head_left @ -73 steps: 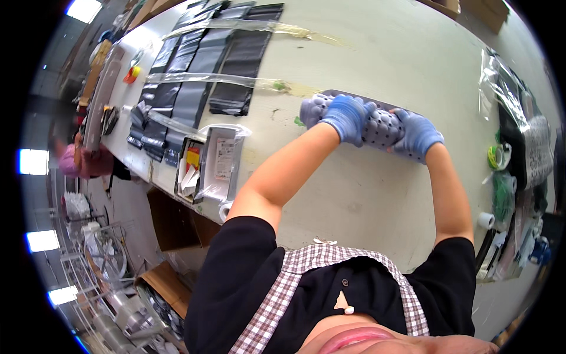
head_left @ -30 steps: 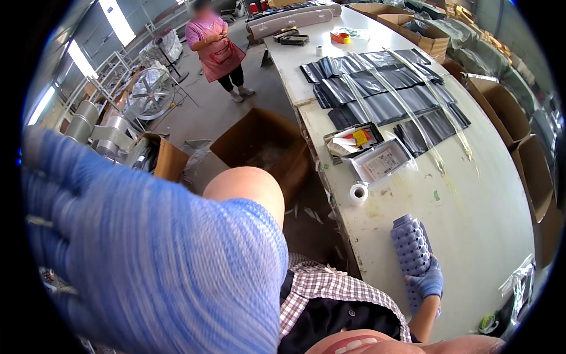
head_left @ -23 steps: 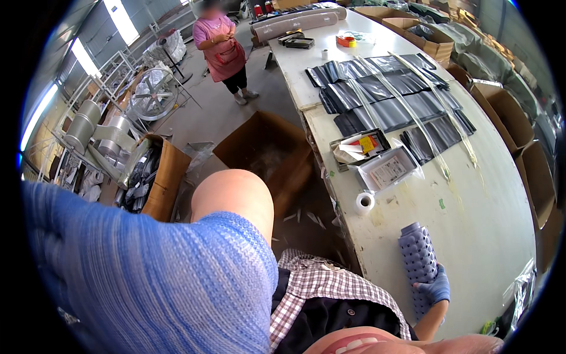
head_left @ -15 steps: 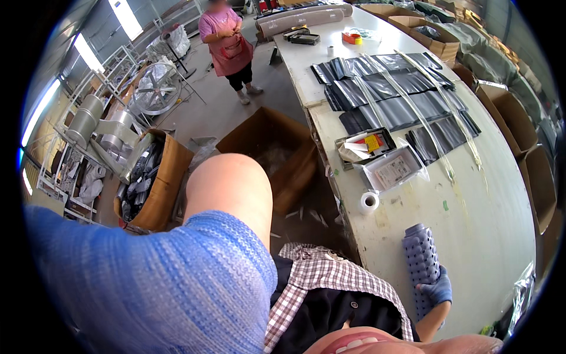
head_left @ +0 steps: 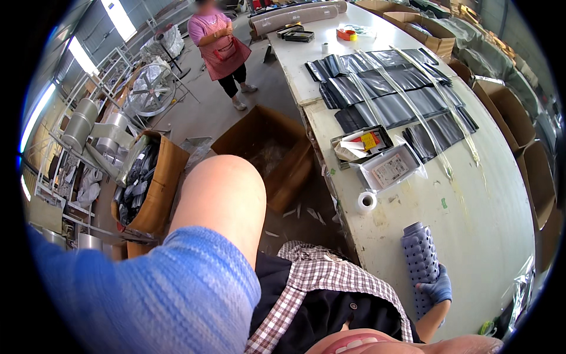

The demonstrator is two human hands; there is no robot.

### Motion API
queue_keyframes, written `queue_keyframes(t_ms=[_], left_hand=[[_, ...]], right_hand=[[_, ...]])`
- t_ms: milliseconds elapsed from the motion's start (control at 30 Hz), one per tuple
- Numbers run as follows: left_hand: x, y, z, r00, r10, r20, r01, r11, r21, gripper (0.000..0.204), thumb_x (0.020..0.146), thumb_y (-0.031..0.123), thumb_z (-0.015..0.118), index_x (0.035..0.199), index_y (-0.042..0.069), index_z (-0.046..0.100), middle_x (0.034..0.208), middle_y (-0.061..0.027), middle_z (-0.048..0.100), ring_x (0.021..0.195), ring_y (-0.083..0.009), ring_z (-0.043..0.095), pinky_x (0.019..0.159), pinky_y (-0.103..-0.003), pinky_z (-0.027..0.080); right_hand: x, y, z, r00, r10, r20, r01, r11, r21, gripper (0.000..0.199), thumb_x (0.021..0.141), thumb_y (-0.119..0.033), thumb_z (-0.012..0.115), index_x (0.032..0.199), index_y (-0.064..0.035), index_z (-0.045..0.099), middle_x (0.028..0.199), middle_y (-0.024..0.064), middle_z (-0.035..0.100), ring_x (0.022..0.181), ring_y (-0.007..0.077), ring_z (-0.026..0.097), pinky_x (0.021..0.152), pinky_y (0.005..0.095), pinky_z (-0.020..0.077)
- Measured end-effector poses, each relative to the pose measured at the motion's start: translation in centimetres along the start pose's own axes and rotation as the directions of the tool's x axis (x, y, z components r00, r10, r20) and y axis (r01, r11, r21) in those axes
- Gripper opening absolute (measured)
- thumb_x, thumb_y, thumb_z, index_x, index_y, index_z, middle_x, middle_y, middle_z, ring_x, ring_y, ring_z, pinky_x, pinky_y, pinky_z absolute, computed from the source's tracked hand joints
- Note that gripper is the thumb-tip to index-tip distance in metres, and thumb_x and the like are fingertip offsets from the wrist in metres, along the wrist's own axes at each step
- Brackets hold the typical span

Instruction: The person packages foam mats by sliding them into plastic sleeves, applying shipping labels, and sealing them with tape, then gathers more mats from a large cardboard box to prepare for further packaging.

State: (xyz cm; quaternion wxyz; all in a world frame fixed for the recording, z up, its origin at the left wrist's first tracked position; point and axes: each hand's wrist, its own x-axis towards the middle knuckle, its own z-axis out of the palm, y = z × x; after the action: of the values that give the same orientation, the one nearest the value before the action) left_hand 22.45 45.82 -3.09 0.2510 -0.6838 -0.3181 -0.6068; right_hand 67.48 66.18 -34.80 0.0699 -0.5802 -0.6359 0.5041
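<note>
Very close at the lower left is my left hand (head_left: 147,295) in a blue knitted glove, raised near the camera. Its fingers are out of sight, and a bent bare arm shows past the cuff. On the near right of the table lies a rolled grey-blue mat (head_left: 420,259) with round bumps and holes. My right hand (head_left: 436,289), in a blue glove with bare fingertips, grips the roll's right side, thumb across its top. A small white roll (head_left: 367,202) stands beyond the mat. Behind that are a grey tray (head_left: 389,168) in clear plastic and a black box (head_left: 361,144) with papers.
Black plastic sheets (head_left: 389,88) lie across the pale table (head_left: 471,218) under clear strips. Cardboard boxes (head_left: 501,112) line its far right side. On the floor left of the table stand an open carton (head_left: 259,135) and a carton of dark bags (head_left: 156,189). A person (head_left: 219,47) stands beyond.
My raised left arm has shifted slightly left and down. The background has shifted slightly left in view. My right hand stays on the rolled mat.
</note>
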Motion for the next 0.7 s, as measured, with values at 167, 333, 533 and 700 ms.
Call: queue_keyframes(t_ms=[167,333,533,700], left_hand=[[0.7,0.8,0.6,0.999,-0.013,0.051,0.014,1.000,-0.006,0.022,0.081,0.027,0.072,0.099,0.018,0.064,0.103,-0.0014,0.062,0.097,-0.0232,0.057,0.078,-0.036,0.045],[1.6,1.8,1.2,0.993,-0.023,0.115,0.027,0.999,-0.031,0.016,0.081,0.026,0.071,0.094,0.019,0.067,0.099,0.0000,0.065,0.093,-0.0224,0.058,0.075,-0.035,0.046],[1.1,-0.1,4.1,0.994,-0.025,0.110,0.045,0.982,-0.185,0.014,0.081,0.024,0.071,0.092,0.017,0.068,0.096,-0.0014,0.066,0.088,-0.0224,0.060,0.072,-0.035,0.047],[0.9,0.1,5.1,0.994,-0.024,0.104,0.049,0.969,-0.241,0.012,0.082,0.023,0.070,0.091,0.015,0.069,0.093,-0.0026,0.066,0.084,-0.0225,0.061,0.070,-0.035,0.048]], right_hand=[[0.0,-1.1,0.3,0.999,0.032,0.017,-0.033,0.998,0.047,0.115,0.039,-0.014,0.095,0.139,-0.0008,0.040,0.116,0.0127,0.065,0.103,0.0237,0.063,0.092,0.0375,0.0529],[2.0,0.9,0.6,0.998,-0.026,0.059,0.025,1.000,0.016,0.114,0.041,-0.016,0.095,0.140,-0.0011,0.041,0.118,0.0132,0.066,0.102,0.0230,0.063,0.092,0.0357,0.0526],[0.2,-0.4,-0.3,1.000,-0.020,0.011,0.021,0.998,-0.055,0.113,0.042,-0.016,0.095,0.140,-0.0016,0.042,0.118,0.0133,0.066,0.103,0.0237,0.063,0.093,0.0362,0.0523],[-0.7,-1.9,0.0,1.000,-0.002,-0.010,0.002,0.998,-0.055,0.112,0.042,-0.017,0.095,0.140,-0.0022,0.042,0.117,0.0137,0.066,0.103,0.0241,0.062,0.093,0.0367,0.0521]])
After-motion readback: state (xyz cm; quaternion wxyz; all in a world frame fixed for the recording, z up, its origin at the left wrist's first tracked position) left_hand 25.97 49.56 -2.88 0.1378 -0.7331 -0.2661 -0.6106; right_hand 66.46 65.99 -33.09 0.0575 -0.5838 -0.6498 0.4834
